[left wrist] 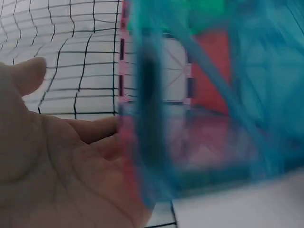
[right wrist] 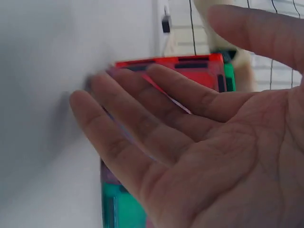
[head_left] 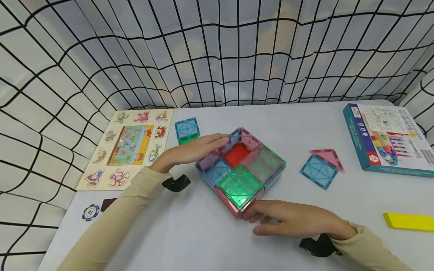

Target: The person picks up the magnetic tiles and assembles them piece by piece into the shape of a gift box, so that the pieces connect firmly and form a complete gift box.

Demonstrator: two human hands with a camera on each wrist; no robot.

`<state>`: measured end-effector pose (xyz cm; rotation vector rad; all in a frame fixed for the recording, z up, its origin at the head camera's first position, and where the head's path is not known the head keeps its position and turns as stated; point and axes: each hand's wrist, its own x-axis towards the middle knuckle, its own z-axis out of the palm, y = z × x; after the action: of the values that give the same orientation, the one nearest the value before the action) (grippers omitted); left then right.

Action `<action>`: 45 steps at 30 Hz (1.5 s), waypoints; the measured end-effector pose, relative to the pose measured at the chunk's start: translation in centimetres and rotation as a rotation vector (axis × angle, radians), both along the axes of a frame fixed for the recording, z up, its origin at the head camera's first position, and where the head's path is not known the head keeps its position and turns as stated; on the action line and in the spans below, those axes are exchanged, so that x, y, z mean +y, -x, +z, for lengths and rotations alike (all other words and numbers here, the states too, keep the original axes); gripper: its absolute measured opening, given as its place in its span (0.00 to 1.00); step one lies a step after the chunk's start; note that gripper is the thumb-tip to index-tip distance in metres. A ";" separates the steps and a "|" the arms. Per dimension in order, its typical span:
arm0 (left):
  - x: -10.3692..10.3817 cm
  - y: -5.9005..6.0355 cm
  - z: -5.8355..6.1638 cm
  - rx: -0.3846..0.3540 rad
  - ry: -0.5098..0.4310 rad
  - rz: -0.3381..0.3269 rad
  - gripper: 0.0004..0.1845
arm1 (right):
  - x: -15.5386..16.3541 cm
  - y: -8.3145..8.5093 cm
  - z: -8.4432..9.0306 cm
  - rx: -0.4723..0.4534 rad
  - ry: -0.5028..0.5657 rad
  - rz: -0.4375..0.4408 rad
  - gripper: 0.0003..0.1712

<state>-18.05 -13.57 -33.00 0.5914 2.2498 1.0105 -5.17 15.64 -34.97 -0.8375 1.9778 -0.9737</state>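
Observation:
A low square box built of translucent magnetic tiles (head_left: 240, 184) stands mid-table, turned cornerwise, with green, blue, red and pink tiles showing from above. My left hand (head_left: 200, 148) lies along its far-left side, fingers extended. In the left wrist view that palm (left wrist: 71, 161) faces the box, whose blue tile edge looms blurred close to the camera. At the near corner my right hand (head_left: 291, 218) has its fingertips against the wall. The right wrist view shows those fingers (right wrist: 137, 114) spread and nearly straight, overlapping the red and green tiles (right wrist: 199, 78) behind.
Blue and green tiles (head_left: 187, 128) lie behind my left hand. To the right are a blue tile (head_left: 318, 171) and pink triangle (head_left: 333, 158), a printed box (head_left: 396, 139) and a yellow block (head_left: 408, 222). A sea-animal puzzle board (head_left: 101, 169) and poker chip (head_left: 90, 212) lie left; black netting surrounds the table.

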 end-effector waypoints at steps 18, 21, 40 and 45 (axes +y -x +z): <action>2.3 -3.6 2.8 0.338 0.143 -0.157 0.50 | -3.4 1.3 1.0 0.576 0.355 0.048 0.10; 2.4 -3.7 2.5 0.280 0.156 -0.203 0.55 | -3.0 2.6 1.1 0.880 0.400 -0.015 0.17; 3.1 -5.1 3.2 0.216 0.283 -0.161 0.55 | -3.0 5.9 1.9 0.876 0.206 -0.054 0.22; 2.1 -9.3 4.0 0.547 0.223 0.059 0.37 | -3.8 8.2 3.7 0.670 0.125 0.020 0.19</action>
<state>-8.76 -11.50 -28.96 0.7760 2.8230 0.6599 -13.38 11.80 -31.30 -1.3862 2.4682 -0.8792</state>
